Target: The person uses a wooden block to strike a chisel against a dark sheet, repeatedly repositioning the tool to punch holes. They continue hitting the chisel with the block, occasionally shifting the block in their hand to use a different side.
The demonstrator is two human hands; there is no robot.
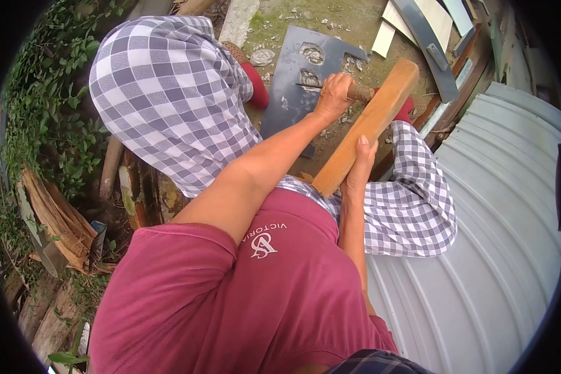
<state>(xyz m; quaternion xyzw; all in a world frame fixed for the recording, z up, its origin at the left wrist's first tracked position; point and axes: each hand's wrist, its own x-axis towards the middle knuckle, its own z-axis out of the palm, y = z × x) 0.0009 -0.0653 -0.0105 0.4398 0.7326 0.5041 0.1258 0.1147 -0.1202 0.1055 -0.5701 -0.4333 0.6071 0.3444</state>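
My left hand (335, 98) is closed round a tool (359, 93) with a wooden handle and a thin dark blade pointing left. Its blade lies over a cut-out in a flat dark grey panel (282, 93), which has two ragged openings. In my right hand (359, 167) is a thick rectangular wooden block (369, 124), gripped near its lower end. The block slants up to the right, passing close to the tool's handle end; whether they touch is unclear.
Pale and grey strips (427, 50) lie at the upper right. Corrugated metal sheeting (474, 187) covers the right side. Split wood (59, 218) and leafy plants (40, 93) are at the left. My bent legs in checked trousers (168, 87) flank the panel. Broken bits surround it.
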